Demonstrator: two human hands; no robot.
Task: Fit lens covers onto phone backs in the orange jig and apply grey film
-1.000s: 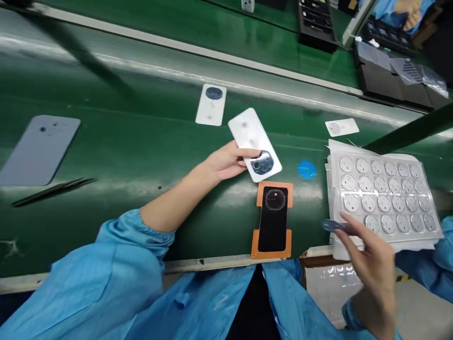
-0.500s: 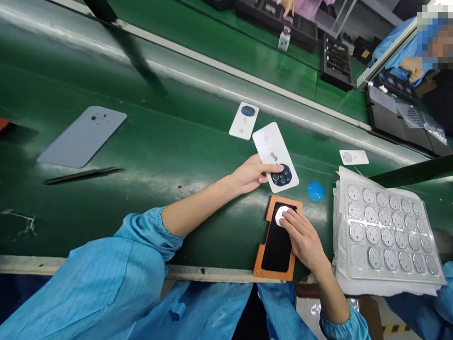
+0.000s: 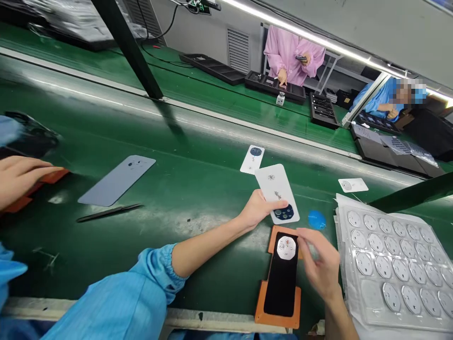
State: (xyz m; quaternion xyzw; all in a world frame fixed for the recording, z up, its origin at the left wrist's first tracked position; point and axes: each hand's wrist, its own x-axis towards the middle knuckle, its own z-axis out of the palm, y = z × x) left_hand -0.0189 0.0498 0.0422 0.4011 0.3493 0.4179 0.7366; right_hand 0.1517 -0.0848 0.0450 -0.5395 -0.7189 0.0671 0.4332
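Observation:
My left hand grips a white phone back cover by its long edge, its dark camera ring pointing toward me, held just above the belt. Below it lies an orange-framed black jig with a white round lens part seated in its top recess. My right hand hovers just right of that part, blurred, fingers loosely curled, and I cannot make out anything in them. A clear blister tray of several round lens parts lies to the right.
On the green conveyor lie a grey back cover, black tweezers, another white cover, a small white card and a blue disc. A co-worker's hand rests at left; people work across the line.
My right hand brought a lens part from the tray to the jig, set it in the recess and drew back to the right. The view has tilted upward.

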